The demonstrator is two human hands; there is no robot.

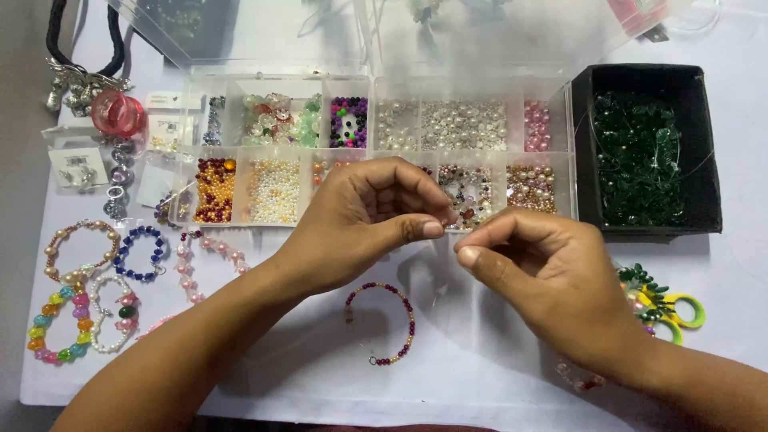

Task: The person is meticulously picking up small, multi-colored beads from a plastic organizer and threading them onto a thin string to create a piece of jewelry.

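While both hands pinch at something too fine to make out, left hand (360, 216) and right hand (544, 276) fingertips nearly meeting, the beaded bracelet (384, 324) lies open on the white sheet (472, 368) just below, nearer the left.

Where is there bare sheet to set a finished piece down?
Bare white sheet lies between the dark red bracelet and the right hand, and along the near edge. Crowded: finished bracelets far left, the bead organizer and black box behind, scissors right.
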